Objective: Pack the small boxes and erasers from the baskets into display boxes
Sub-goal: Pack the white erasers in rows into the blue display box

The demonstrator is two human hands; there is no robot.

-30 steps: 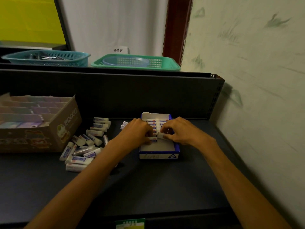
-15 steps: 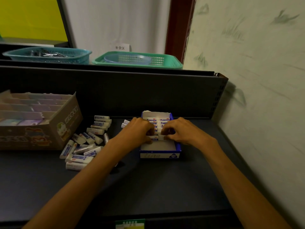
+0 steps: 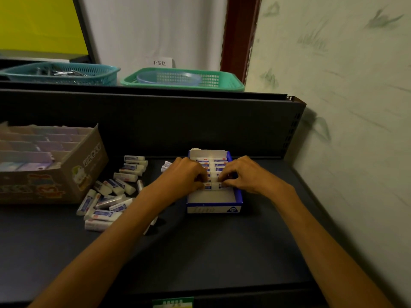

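Dark counter (image 3: 200, 252) by the green wall: both hands are seating an eraser in the blue display box.

Both hands work over the blue display box (image 3: 214, 204) near the counter's back right corner; the left hand (image 3: 185, 176) and the right hand (image 3: 243, 174) each have their grip pinched on an end of one eraser (image 3: 214, 185), pressing it in as the front of the packed rows. My guess is the box is a bit over half full, its near end bare. Next comes letting go and reaching left for the loose erasers (image 3: 111, 192) heaped beside the cardboard box (image 3: 86, 165), which carries cartoon print I can't read. A paper sign (image 3: 160, 62) behind the green basket (image 3: 184, 80) reads 补货区; the display box's front print is too blurred to read.
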